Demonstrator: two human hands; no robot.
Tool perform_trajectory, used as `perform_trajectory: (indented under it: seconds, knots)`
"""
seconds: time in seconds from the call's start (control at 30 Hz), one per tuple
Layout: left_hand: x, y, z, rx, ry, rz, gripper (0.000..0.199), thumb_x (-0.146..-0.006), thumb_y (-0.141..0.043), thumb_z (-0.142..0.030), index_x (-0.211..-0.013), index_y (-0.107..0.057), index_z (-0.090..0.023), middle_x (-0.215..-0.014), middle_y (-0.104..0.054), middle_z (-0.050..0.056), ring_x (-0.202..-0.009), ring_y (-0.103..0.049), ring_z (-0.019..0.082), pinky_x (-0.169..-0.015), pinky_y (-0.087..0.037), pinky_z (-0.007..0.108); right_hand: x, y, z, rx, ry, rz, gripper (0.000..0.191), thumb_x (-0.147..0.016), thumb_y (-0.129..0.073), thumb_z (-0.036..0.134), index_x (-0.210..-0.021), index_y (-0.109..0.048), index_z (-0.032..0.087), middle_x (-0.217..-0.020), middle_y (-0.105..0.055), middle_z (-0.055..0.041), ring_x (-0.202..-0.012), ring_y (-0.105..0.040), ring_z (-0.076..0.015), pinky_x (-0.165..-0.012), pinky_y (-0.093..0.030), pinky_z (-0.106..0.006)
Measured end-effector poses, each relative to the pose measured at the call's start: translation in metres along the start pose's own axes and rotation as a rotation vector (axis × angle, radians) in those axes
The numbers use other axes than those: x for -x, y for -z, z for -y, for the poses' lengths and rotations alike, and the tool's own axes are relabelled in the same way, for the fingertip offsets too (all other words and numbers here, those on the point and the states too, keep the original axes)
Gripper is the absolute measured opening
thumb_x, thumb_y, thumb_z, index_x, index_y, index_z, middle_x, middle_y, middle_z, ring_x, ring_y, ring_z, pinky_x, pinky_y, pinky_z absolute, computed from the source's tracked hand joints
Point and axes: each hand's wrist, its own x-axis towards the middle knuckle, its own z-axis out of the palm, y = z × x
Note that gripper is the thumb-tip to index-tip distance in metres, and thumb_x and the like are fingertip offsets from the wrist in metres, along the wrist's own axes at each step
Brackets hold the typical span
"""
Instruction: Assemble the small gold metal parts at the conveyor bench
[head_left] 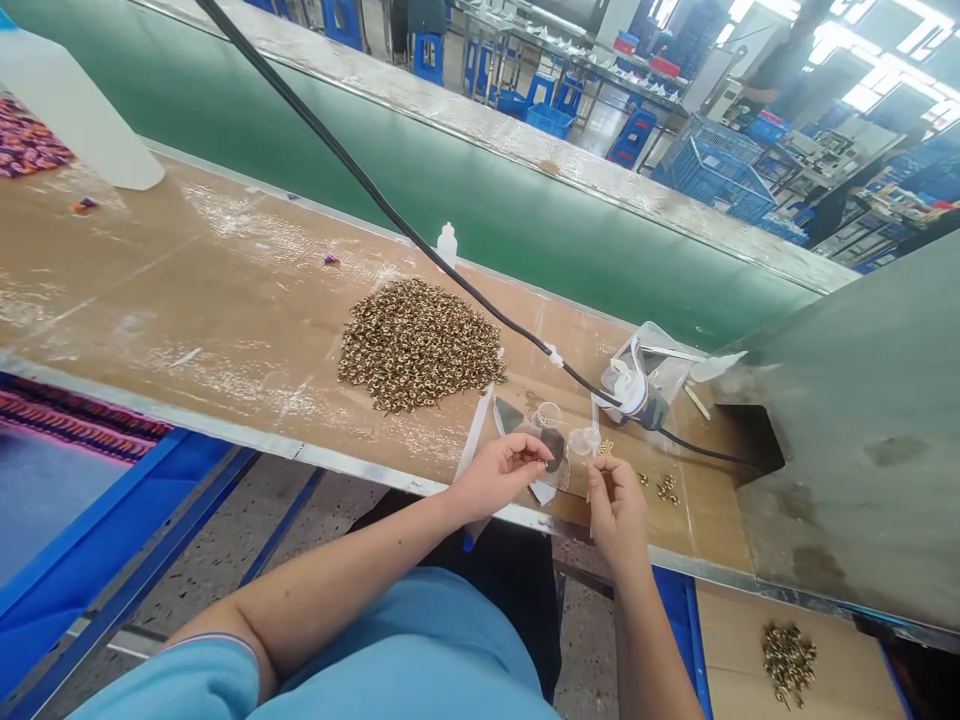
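My left hand (499,475) hovers over the brown work surface (225,300), its fingertips pinched together near a clear plastic cup (547,415). My right hand (616,510) is raised beside it, with fingers curled close to a second small clear cup (583,440). Anything between either hand's fingers is too small to make out. A large heap of small brass-coloured ring parts (418,345) lies to the left of my hands. A few loose parts (666,488) sit to the right of my right hand.
A black cable (420,240) runs across the surface to a white and dark device (637,395) in a clear bag. A small white bottle (447,245) stands behind the heap. A grey panel (862,420) rises at right. Below, a cardboard sheet (825,660) holds more brass parts (789,660).
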Motion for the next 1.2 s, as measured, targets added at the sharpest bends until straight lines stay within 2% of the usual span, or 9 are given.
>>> perform_trajectory:
  seconds: [0.1,0.27,0.43,0.57,0.73,1.0,1.2]
  knots:
    - [0.003,0.002,-0.003,0.06,0.067,0.032,0.016,-0.069,-0.067,-0.021,-0.08,-0.056,-0.015,-0.069,-0.055,-0.002,-0.065,-0.051,0.008,-0.065,-0.041,0.022,-0.01,0.012,-0.002,0.263,0.149,0.014,0.026,-0.09,-0.04,0.041,-0.081,-0.053,0.021,-0.077,-0.057,-0.0033,-0.069,-0.053,-0.0156,-0.06,-0.04,-0.028]
    - [0.006,0.003,-0.001,0.156,0.214,0.187,0.026,-0.065,-0.073,-0.029,-0.077,-0.056,-0.014,-0.067,-0.056,-0.002,-0.065,-0.053,0.009,-0.065,-0.041,0.024,-0.027,0.025,-0.002,0.561,0.264,0.026,0.029,-0.094,-0.033,0.038,-0.081,-0.053,0.022,-0.081,-0.059,-0.0052,-0.07,-0.053,-0.0176,-0.058,-0.035,-0.028]
    - [0.006,0.003,0.001,0.153,0.207,0.212,0.023,-0.065,-0.073,-0.027,-0.077,-0.058,-0.014,-0.067,-0.056,-0.002,-0.065,-0.051,0.008,-0.065,-0.039,0.023,-0.04,0.03,-0.002,0.706,0.453,0.022,0.028,-0.095,-0.032,0.03,-0.079,-0.053,0.02,-0.075,-0.059,-0.0053,-0.07,-0.052,-0.0185,-0.064,-0.034,-0.03]
    - [0.005,0.003,-0.002,0.169,0.21,0.214,0.021,-0.066,-0.071,-0.026,-0.077,-0.059,-0.013,-0.067,-0.055,-0.002,-0.064,-0.05,0.008,-0.063,-0.037,0.023,-0.046,0.031,-0.002,0.753,0.54,0.039,0.025,-0.095,-0.034,0.025,-0.08,-0.053,0.019,-0.074,-0.06,-0.0046,-0.07,-0.052,-0.0177,-0.069,-0.034,-0.03]
    - [0.006,0.002,-0.002,0.169,0.227,0.197,0.027,-0.064,-0.073,-0.029,-0.08,-0.058,-0.013,-0.067,-0.055,-0.002,-0.064,-0.049,0.008,-0.064,-0.039,0.023,-0.05,0.032,-0.001,0.764,0.573,0.07,0.025,-0.095,-0.034,0.025,-0.08,-0.053,0.019,-0.074,-0.061,-0.0042,-0.072,-0.053,-0.0174,-0.071,-0.033,-0.029]
    - [0.005,0.004,0.003,0.143,0.211,0.199,0.029,-0.066,-0.073,-0.033,-0.08,-0.057,-0.014,-0.068,-0.055,-0.002,-0.066,-0.052,0.009,-0.066,-0.041,0.025,-0.052,0.034,-0.001,0.792,0.526,0.13,0.025,-0.094,-0.035,0.025,-0.08,-0.055,0.019,-0.077,-0.062,-0.0049,-0.074,-0.052,-0.0182,-0.074,-0.032,-0.03]
    - [0.005,0.003,0.003,0.144,0.211,0.201,0.029,-0.067,-0.072,-0.034,-0.08,-0.055,-0.014,-0.069,-0.055,-0.002,-0.067,-0.054,0.009,-0.065,-0.043,0.024,-0.054,0.035,0.001,0.823,0.576,0.144,0.026,-0.094,-0.035,0.024,-0.08,-0.056,0.018,-0.075,-0.061,-0.005,-0.071,-0.051,-0.0178,-0.072,-0.031,-0.03]
